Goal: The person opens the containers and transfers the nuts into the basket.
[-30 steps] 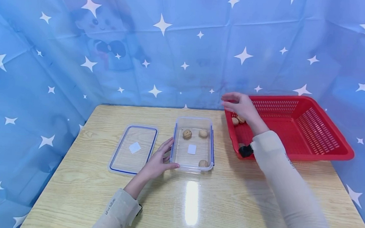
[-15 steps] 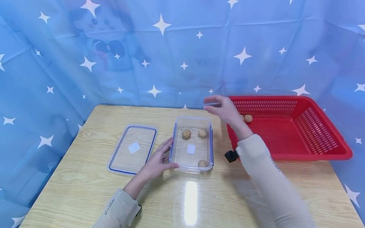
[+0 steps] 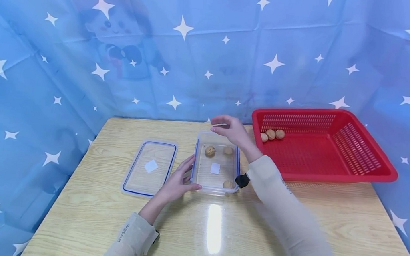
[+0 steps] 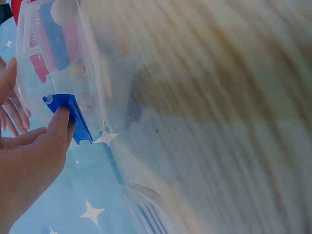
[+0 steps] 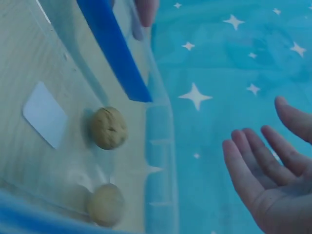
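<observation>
A clear plastic box (image 3: 200, 184) with blue side latches stands mid-table, and three walnuts (image 3: 210, 151) lie inside. My left hand (image 3: 176, 183) rests on its left side, thumb at the near corner. In the left wrist view, a finger touches the blue latch (image 4: 73, 114). Above the far end of the box hovers my right hand (image 3: 231, 130), palm toward the left. Its fingers are loosely bent in the right wrist view, with nothing between them and the thumb. A white square label (image 3: 215, 168) lies on the box bottom.
A red plastic basket (image 3: 320, 178) stands at the back right, with three walnuts (image 3: 270, 134) in its far left corner. The box's blue-rimmed lid (image 3: 159, 156) lies flat to the left. A blue starred curtain (image 3: 195, 63) hangs behind the wooden table (image 3: 86, 215).
My right hand has moved left from the basket's left rim to above the far end of the box. The left hand, the box and its walnuts have stayed in place.
</observation>
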`<state>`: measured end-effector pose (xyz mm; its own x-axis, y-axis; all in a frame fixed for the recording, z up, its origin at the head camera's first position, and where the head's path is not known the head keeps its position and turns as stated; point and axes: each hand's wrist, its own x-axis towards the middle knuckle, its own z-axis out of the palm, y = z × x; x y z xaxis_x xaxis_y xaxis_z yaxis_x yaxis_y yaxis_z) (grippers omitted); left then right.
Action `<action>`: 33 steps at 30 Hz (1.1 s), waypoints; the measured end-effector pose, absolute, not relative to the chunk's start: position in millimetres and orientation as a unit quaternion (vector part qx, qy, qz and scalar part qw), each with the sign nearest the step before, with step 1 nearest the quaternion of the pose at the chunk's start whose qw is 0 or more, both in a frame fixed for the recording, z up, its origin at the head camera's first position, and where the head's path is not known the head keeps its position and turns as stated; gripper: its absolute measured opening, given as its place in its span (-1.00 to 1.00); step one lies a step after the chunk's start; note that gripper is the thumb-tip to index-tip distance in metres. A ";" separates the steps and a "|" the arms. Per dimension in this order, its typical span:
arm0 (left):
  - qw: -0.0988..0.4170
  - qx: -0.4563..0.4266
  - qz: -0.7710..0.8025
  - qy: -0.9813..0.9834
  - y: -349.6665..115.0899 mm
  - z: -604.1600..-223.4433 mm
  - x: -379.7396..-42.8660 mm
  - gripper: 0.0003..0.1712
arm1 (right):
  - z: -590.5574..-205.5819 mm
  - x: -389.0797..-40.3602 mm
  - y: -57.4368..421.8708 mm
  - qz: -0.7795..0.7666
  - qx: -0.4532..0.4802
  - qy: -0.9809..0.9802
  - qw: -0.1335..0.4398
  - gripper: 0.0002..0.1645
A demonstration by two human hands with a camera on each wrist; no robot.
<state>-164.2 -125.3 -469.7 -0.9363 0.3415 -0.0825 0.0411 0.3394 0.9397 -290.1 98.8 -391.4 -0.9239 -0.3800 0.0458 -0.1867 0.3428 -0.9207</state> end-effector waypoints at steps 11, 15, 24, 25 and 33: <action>0.133 0.115 0.567 0.805 -125.2 -470.6 -164.3 0.11 | -426.8 -292.8 85.2 -0.505 -0.164 0.836 0.143 -0.45; 0.133 0.113 0.567 0.805 -125.2 -470.2 -164.7 0.11 | -429.2 -294.0 81.8 -0.494 -0.154 0.840 0.163 -0.44; 0.135 0.117 0.568 0.803 -125.8 -470.5 -164.3 0.11 | -443.4 -301.1 81.0 -0.478 -0.141 0.839 0.219 -0.45; 0.135 0.118 0.568 0.803 -125.8 -470.5 -164.3 0.11 | -444.7 -302.3 81.3 -0.475 -0.140 0.838 0.227 -0.45; 0.134 0.122 0.568 0.803 -125.1 -469.6 -164.5 0.11 | -451.9 -307.1 81.9 -0.464 -0.141 0.828 0.281 -0.38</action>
<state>-164.5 -125.1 -469.6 -0.9346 0.3474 -0.0762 0.0437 0.3249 0.9447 -307.1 81.9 -451.9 -0.8022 -0.4944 -0.3348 0.0269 0.5302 -0.8474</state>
